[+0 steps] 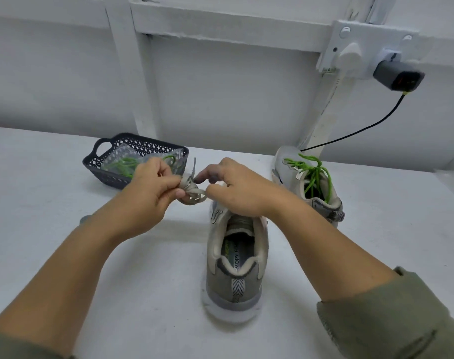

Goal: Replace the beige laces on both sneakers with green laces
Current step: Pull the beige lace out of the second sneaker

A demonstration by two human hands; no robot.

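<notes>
A grey sneaker [235, 265] stands in the middle of the white table, heel toward me, with no lace visible in its eyelets. Just above its toe, a bundled beige lace [192, 190] is held between both hands. My left hand [152, 187] pinches the bundle from the left. From the right, my right hand [236, 187] grips a strand of it with thumb and fingers. A second grey sneaker [307, 182] at the back right carries a green lace [315, 174]. More green lace [123, 165] lies in a clear bag inside the basket.
A dark perforated basket [109, 177] sits at the back left of the table [65, 182]. A white wall with a socket and a dark plugged-in adapter [397, 73] stands behind; its black cable hangs down toward the far sneaker.
</notes>
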